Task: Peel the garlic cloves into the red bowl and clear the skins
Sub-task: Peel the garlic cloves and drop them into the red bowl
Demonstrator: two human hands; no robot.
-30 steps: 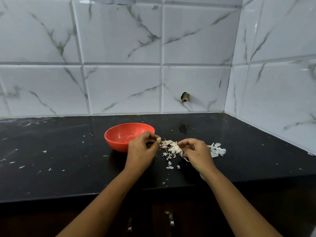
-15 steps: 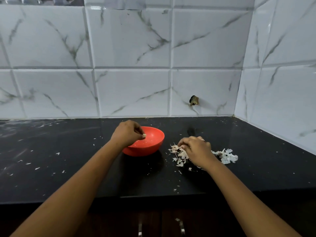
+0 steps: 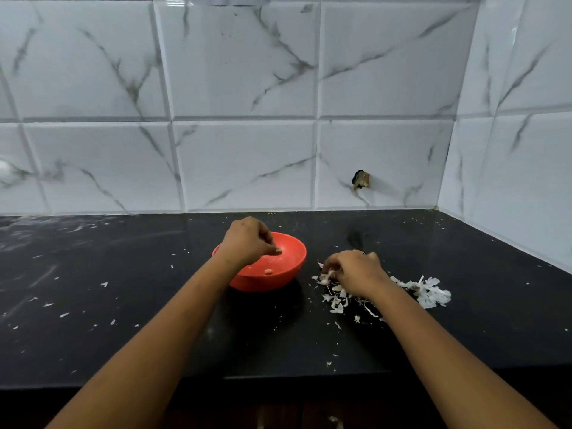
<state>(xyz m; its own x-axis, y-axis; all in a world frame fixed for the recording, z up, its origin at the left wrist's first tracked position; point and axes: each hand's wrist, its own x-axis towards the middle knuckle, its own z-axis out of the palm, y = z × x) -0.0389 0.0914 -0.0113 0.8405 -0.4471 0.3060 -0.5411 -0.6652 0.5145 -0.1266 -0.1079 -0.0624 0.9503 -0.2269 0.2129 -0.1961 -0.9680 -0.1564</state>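
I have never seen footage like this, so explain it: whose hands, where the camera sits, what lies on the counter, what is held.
No machine here: a person works bare-handed, filmed by one camera on their head, looking forward and down. The left hand hangs over the red bowl, where one peeled clove lies; whether its curled fingers hold anything is unclear. The right hand reaches into a pile of garlic skins on the black counter; more skins lie to its right.

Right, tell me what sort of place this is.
Most likely a home kitchen counter: a black countertop running into a corner of marble-look wall tiles, with a red bowl and a heap of garlic skins on it.
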